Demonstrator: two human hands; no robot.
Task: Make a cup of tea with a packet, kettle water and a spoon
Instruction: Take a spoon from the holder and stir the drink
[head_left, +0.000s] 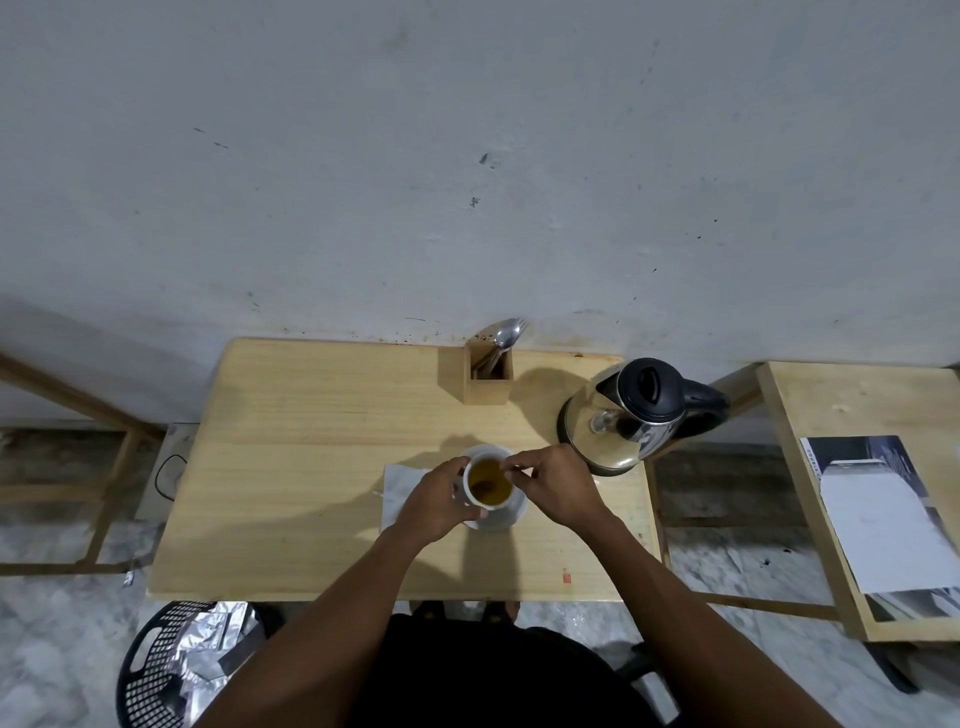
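A white cup (470, 499) of amber tea stands on a white saucer (511, 517) in the middle of the wooden table (311, 415). My left hand (436, 501) wraps around the cup's left side. My right hand (550, 483) hovers at the cup's right rim, thumb and forefinger pinched on a thin pale thing that looks like a tea bag string. A dark shape, seemingly the tea bag (483, 488), lies under the tea's surface. The steel kettle (628, 415) with a black lid and handle stands to the right, behind my right hand.
A wooden holder (485, 382) with a spoon (506, 332) and a fork stands at the table's back edge by the wall. A white napkin (400, 488) lies under my left hand. A black basket (156, 670) with silver packets sits on the floor at lower left. A second table (810, 415) stands to the right.
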